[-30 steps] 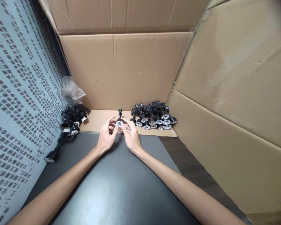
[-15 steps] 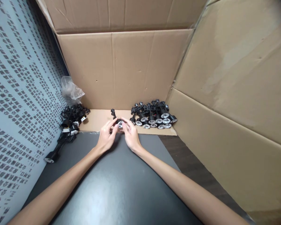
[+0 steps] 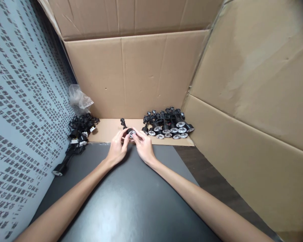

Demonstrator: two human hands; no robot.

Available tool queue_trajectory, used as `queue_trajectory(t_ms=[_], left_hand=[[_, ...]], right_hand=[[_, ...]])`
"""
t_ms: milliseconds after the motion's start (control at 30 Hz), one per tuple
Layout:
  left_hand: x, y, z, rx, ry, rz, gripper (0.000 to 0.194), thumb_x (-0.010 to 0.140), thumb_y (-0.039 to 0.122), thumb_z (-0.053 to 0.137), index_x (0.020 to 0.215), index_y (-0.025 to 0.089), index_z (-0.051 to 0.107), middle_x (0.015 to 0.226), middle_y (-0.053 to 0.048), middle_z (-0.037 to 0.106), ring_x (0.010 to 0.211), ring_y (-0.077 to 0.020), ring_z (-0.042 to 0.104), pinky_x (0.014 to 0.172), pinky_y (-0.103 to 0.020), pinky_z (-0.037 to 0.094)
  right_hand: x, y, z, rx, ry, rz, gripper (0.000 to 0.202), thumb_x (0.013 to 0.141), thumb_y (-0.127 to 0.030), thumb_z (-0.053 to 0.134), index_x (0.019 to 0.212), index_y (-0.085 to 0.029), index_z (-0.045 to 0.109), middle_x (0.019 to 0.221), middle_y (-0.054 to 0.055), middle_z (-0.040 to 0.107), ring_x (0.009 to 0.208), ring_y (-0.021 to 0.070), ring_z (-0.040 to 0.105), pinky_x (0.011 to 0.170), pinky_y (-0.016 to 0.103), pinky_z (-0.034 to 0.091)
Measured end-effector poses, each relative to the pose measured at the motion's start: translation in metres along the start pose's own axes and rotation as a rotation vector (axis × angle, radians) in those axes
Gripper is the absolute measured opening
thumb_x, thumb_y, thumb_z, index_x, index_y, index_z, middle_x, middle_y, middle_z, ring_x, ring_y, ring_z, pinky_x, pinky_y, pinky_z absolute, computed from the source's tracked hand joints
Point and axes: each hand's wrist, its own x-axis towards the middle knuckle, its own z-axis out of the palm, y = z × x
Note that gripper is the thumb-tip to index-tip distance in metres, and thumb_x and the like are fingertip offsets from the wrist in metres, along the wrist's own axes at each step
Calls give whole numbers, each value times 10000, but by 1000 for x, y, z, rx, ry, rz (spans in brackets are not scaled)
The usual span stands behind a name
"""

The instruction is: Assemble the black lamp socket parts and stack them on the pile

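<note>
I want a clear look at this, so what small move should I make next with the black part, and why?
I'd probably ease the thumb of your right hand slightly off the pale round face of the black part. It seems to cover that face's lower edge, and your left hand also has a grip on that wide end.

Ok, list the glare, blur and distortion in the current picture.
Head view: broad white glare on the dark mat; dark, blurred top right corner; print on the wall sheet looks stretched towards the left edge; fine detail of the held black part too small to tell.
</note>
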Motion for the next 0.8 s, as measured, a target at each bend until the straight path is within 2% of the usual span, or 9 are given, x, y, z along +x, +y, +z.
queue_trajectory(t_ms=[167, 367, 700, 800], left_hand=[[1, -3, 0, 41, 56, 45, 301, 958, 309, 470, 1190, 166, 599, 1157, -103, 680, 974, -195, 670, 868, -336, 538], [1, -4, 2, 63, 105, 54, 272, 928, 269, 498, 1142, 153, 619, 1038, -90, 716, 818, -174, 683, 758, -305, 554], [2, -2, 1, -15, 102, -11, 300, 936, 318, 505, 1150, 151, 631, 1105, -105, 709, 886, -190, 687, 826, -333, 548], [2, -1, 1, -55, 64, -47, 338, 942, 354, 504, 1187, 151, 618, 1130, -109, 697, 819, -175, 684, 764, -319, 555]], right_hand=[[-1, 1, 0, -50, -27, -35, 533, 881, -526, 569, 1297, -198, 632, 1062, 82, 600, 856, 189, 685, 843, 350, 594], [0, 2, 0, -53, -32, -49, 539, 878, -529, 570, 1294, -194, 635, 1034, 74, 578, 851, 183, 674, 857, 350, 592], [0, 0, 3, 10, -39, -43, 491, 862, -499, 597, 1245, -197, 657, 1087, 78, 570, 925, 195, 672, 880, 344, 585], [1, -1, 3, 48, -16, -16, 453, 865, -457, 603, 1233, -194, 624, 1157, 106, 606, 987, 215, 673, 878, 358, 586]])
